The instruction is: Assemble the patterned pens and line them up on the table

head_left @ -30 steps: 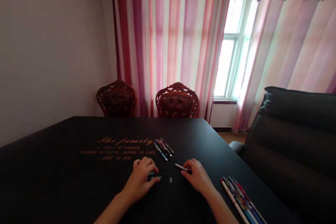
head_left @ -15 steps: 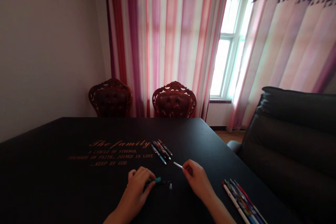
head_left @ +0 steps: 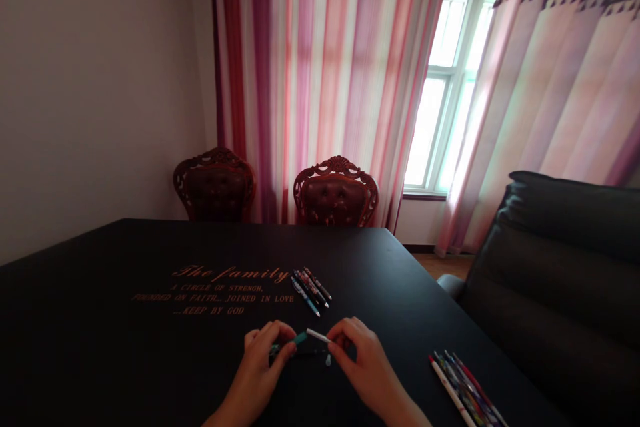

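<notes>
While the left hand (head_left: 261,359) clamps a teal pen barrel (head_left: 299,339), the right hand (head_left: 361,359) clamps a white pen tube (head_left: 317,335), ends meeting; both light, stiff, slippery; hold mid-shaft.

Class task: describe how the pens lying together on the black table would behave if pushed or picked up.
The pens are probably stiff and light, since they look like slim, hard tubes. Their round barrels would likely roll if pushed across the flat black table. Their glossy sides may also feel slightly slippery.
</notes>
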Demonstrator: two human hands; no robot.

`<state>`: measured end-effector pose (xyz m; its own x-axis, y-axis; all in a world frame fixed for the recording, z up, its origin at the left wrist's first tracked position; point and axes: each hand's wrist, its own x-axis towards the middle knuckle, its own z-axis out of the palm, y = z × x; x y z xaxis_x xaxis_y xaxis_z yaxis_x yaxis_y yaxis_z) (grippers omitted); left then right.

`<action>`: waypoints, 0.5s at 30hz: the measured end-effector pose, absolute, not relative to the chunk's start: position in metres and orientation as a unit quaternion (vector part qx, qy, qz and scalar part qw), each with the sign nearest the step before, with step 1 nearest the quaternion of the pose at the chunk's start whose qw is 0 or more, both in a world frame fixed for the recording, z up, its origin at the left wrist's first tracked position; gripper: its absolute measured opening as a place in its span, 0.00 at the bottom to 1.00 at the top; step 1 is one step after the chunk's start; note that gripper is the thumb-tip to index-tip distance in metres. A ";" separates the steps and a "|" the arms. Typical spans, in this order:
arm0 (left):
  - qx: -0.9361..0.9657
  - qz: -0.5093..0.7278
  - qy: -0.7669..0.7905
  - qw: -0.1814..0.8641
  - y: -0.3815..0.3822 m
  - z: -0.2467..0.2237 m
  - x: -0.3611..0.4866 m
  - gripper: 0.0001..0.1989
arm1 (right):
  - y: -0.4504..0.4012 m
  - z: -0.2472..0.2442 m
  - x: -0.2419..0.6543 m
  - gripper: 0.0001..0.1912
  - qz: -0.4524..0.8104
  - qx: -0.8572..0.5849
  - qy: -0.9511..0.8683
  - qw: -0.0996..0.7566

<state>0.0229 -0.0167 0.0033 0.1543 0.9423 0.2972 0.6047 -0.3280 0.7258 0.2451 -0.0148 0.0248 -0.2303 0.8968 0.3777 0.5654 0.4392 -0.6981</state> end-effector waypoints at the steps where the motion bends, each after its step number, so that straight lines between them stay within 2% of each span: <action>1: 0.724 0.372 0.535 0.228 -0.017 0.003 0.023 0.08 | -0.014 0.025 0.246 0.04 0.211 -0.482 -0.758 0.387; 10: 0.728 0.380 0.525 0.224 -0.017 0.009 0.022 0.07 | -0.009 0.031 0.253 0.09 0.222 -0.445 -0.754 0.430; 15: 0.728 0.394 0.508 0.238 -0.020 0.010 0.024 0.07 | -0.011 0.029 0.251 0.05 0.276 -0.465 -0.714 0.445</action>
